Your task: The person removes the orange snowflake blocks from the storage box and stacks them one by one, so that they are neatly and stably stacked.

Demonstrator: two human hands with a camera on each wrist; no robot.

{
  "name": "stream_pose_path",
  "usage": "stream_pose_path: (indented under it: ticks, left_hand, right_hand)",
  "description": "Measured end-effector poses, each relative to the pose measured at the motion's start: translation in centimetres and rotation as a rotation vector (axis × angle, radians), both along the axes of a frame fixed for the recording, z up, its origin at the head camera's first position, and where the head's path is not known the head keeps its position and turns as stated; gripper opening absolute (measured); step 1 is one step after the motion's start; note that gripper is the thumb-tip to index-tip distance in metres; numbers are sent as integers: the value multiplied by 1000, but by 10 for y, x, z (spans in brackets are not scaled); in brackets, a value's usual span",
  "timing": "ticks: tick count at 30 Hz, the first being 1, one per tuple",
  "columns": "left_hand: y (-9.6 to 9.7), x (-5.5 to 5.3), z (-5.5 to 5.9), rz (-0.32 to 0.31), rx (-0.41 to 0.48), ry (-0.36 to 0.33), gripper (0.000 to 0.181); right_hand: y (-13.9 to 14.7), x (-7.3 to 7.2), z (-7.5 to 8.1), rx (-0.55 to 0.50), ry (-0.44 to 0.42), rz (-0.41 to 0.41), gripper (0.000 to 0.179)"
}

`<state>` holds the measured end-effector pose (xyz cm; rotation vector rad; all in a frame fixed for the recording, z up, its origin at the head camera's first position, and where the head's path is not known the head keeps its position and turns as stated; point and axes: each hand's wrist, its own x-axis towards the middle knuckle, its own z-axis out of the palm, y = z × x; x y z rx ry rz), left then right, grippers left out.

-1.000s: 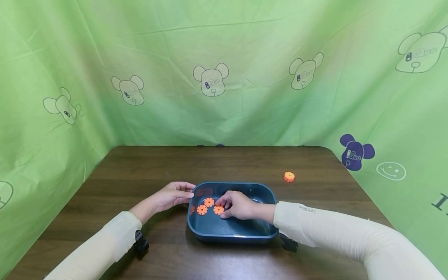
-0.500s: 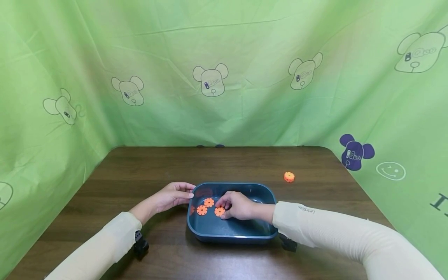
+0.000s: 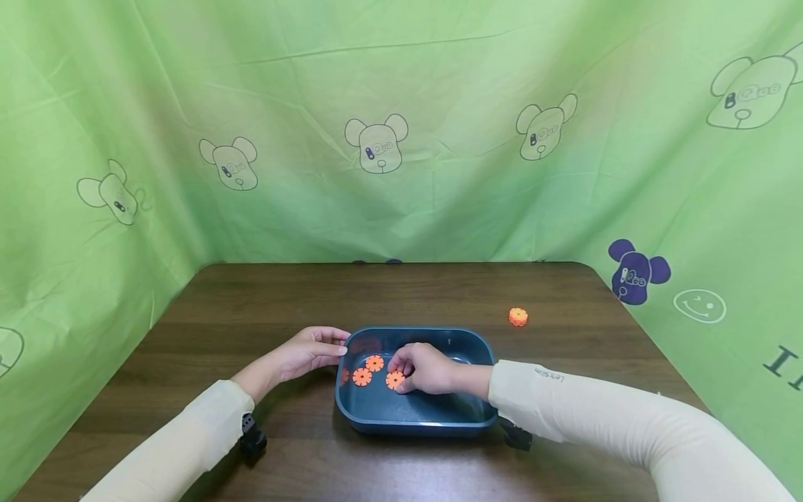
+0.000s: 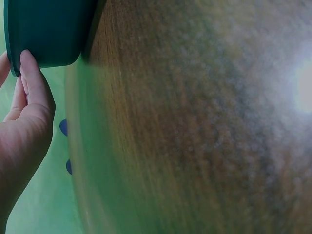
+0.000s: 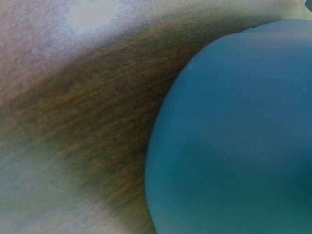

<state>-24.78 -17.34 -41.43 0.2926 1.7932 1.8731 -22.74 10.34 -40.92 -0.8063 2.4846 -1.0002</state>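
Observation:
A dark blue plastic bin (image 3: 414, 424) stands on the wooden table. My right hand (image 3: 429, 369) reaches down inside it and pinches an orange notched disc (image 3: 394, 380) between thumb and fingers. Left of that lie two similar discs, a front disc (image 3: 362, 377) and a rear disc (image 3: 374, 363), flat on the bin's floor. At the bin's back left corner, my left hand (image 3: 310, 354) holds the rim, its thumb at the edge and the other fingers against the outer wall (image 4: 48, 34). The right wrist view shows only the bin's outside (image 5: 234, 131) and tabletop, with the hand hidden.
A short stack of orange discs (image 3: 518, 317) sits on the table (image 3: 282, 293) behind and to the right of the bin. Green printed cloth (image 3: 439, 209) hangs along the table's back and sides. Black wrist cameras sit under both sleeves.
The disc in my right fingers has shifted slightly to the right and toward me. My left hand, the bin and the other discs stay in place.

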Motion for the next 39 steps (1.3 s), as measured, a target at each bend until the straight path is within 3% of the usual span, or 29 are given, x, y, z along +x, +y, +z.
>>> stream_pose_path:
  ticks: [7,19,39]
  left_hand:
    - [0,0,0,-3,2,2,44]
    - [1,0,0,3,-4,1,43]
    - [0,-1,-1,12,0,-5,44]
  right_hand:
    - [2,-2,1,-19,-28,-8,26]
    - [5,-4,4,-78,-148,-3,28]
    - [26,-11,24,-208,-127,-105,40]
